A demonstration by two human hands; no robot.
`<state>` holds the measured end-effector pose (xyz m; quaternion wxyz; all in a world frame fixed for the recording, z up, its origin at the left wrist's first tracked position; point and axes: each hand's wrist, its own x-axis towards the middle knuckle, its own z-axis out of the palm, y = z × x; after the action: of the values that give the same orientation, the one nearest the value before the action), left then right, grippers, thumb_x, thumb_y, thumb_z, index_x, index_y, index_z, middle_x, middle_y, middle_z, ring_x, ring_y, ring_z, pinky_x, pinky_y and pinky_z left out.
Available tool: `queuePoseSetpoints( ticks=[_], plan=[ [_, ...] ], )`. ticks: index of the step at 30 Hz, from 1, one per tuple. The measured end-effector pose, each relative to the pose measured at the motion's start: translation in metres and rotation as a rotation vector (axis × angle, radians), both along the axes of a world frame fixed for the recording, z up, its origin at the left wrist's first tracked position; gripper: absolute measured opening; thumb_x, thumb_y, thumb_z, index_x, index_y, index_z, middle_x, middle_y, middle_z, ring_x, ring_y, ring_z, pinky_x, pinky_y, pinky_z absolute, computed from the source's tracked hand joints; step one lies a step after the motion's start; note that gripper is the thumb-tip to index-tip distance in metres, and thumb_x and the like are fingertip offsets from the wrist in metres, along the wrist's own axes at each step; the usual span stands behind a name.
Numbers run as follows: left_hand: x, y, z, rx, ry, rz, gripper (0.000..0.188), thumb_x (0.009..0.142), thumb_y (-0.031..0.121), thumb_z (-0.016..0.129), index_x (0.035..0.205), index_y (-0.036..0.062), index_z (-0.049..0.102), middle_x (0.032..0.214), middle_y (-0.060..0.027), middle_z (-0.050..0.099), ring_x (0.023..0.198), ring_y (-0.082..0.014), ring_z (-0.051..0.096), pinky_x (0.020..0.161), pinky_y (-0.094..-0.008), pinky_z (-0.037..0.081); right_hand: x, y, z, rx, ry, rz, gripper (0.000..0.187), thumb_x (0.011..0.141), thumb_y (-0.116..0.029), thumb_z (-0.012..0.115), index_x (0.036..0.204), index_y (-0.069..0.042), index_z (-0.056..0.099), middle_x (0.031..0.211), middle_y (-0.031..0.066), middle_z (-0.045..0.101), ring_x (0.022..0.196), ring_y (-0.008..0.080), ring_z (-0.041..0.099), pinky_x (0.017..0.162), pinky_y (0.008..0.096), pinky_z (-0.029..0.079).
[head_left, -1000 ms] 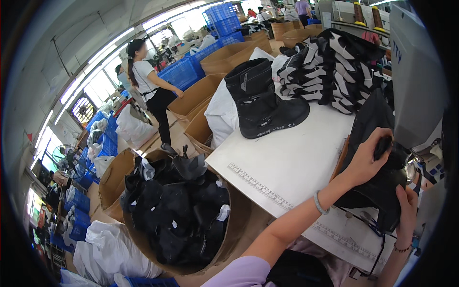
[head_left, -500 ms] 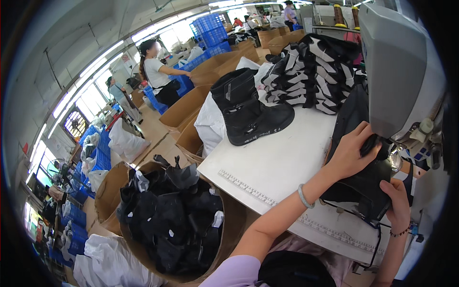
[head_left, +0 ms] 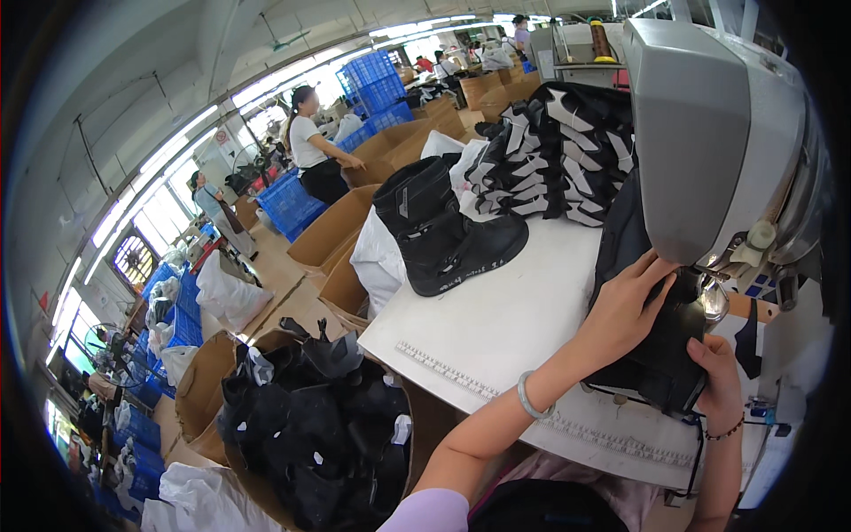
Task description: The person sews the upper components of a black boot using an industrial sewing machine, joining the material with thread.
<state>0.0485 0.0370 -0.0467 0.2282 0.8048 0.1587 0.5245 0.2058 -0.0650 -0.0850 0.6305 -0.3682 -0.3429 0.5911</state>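
Straighter-fingered than a second ago, our left hand (head_left: 620,317) is on the black piece (head_left: 654,362), just below the sewing machine head (head_left: 690,133); pinching or not, we can't tell. Our right hand (head_left: 720,377) grips the piece's edge.

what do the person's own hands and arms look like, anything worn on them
Both hands are bare, without gloves. Above the left hand sits a smooth, pale grey-green bangle, with a short lavender sleeve farther up. The right hand has a dark beaded bracelet at its wrist.
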Motion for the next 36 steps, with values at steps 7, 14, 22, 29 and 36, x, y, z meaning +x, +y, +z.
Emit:
queuePoseSetpoints(
  ticks=[7,14,22,29,36],
  plan=[
    [-0.01,0.011,0.004,-0.306,-0.101,0.028,0.019,0.087,0.005,0.049,0.105,0.0035,0.049,0.082,-0.0165,0.058,0.074,-0.0348,0.059,0.066,-0.0329,0.046,-0.002,0.004,-0.013,0.045,0.092,0.038,0.02,0.082,-0.012,0.062,0.092,0.005,0.06,0.084,0.0096,0.064,0.071,0.013,0.063,0.065,0.025,0.053],
    [-0.022,-0.003,0.011,-0.077,0.084,-0.001,0.035,0.082,0.01,0.056,0.114,0.0026,0.043,0.099,-0.0161,0.056,0.092,-0.0347,0.055,0.081,-0.035,0.043,-0.004,0.002,-0.008,0.046,0.116,0.026,0.023,0.082,-0.012,0.062,0.096,0.006,0.059,0.088,0.0109,0.064,0.075,0.0144,0.063,0.066,0.025,0.053],
    [-0.024,0.026,0.003,-0.133,-0.105,-0.119,0.012,0.084,0.001,0.048,0.096,-0.0015,0.052,0.1,-0.0121,0.053,0.09,-0.0228,0.055,0.081,-0.0283,0.041,-0.002,0.003,-0.009,0.056,0.099,0.079,0.029,0.081,-0.014,0.063,0.099,0.008,0.057,0.092,0.0127,0.064,0.077,0.0153,0.063,0.07,0.0264,0.053],
    [-0.025,0.026,-0.003,-0.104,-0.19,-0.129,0.013,0.085,-0.002,0.045,0.095,-0.002,0.054,0.102,-0.011,0.054,0.091,-0.0189,0.054,0.082,-0.0261,0.04,-0.005,0.001,-0.009,0.038,0.082,0.047,0.03,0.082,-0.015,0.062,0.101,0.008,0.057,0.094,0.0127,0.063,0.081,0.0163,0.063,0.072,0.0264,0.053],
    [-0.022,0.028,-0.007,-0.028,-0.13,-0.037,0.019,0.079,-0.008,0.047,0.095,-0.0024,0.055,0.1,-0.0137,0.053,0.094,-0.0247,0.054,0.083,-0.0308,0.042,-0.003,0.004,-0.012,0.062,0.079,0.031,0.028,0.084,-0.016,0.06,0.099,0.007,0.059,0.094,0.0119,0.064,0.08,0.0158,0.063,0.071,0.0255,0.052]
  ],
)
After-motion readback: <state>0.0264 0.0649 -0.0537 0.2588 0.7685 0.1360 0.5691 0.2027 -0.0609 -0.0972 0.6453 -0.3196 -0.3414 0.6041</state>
